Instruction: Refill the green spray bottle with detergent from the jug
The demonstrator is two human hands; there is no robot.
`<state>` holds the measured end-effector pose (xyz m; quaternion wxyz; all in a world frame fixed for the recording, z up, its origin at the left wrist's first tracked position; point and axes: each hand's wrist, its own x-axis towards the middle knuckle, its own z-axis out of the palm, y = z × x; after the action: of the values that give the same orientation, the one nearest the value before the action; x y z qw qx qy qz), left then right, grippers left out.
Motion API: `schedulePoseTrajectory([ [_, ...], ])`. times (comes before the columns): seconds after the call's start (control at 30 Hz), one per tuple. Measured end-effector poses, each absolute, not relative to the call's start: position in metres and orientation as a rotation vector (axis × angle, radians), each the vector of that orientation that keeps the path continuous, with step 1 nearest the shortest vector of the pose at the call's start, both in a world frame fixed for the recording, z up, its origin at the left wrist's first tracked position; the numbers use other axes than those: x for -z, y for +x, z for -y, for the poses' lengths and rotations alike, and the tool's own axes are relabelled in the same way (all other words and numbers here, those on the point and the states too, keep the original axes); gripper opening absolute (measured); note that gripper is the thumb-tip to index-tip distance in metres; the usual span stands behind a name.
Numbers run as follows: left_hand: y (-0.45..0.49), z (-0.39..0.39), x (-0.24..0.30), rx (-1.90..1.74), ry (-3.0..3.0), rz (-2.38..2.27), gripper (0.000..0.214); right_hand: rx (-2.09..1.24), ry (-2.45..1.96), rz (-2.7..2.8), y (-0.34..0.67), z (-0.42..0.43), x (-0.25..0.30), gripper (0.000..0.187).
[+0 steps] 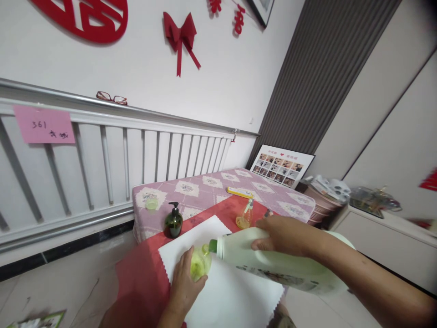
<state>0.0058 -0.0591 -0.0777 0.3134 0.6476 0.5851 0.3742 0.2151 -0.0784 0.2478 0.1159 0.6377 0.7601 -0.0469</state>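
Note:
My right hand (pixel 285 236) grips a large pale green jug (pixel 273 264) from above, tipped on its side with its green spout (pixel 213 246) pointing left. My left hand (pixel 184 282) is wrapped round a small clear bottle (pixel 200 264) holding yellow-green liquid, standing on a white cloth (pixel 232 291). The jug's spout meets the small bottle's mouth.
A dark green pump bottle (pixel 173 221) stands on the red cloth (pixel 139 278) to the left. A small spray bottle (pixel 246 215), a pale green cap (pixel 151 203) and a yellow bar (pixel 240 192) lie on the pink tablecloth (pixel 205 184). A radiator lines the wall; a photo frame (pixel 282 166) leans behind.

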Motion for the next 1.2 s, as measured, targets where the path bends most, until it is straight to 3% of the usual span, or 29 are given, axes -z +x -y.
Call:
schedulePoseTrajectory([
  [1.2,0.0071,0.0611,0.0742,-1.031,1.682,-1.521,0.087,0.137,1.885,-2.153,0.2085,0.0790,-0.2505,0.040],
])
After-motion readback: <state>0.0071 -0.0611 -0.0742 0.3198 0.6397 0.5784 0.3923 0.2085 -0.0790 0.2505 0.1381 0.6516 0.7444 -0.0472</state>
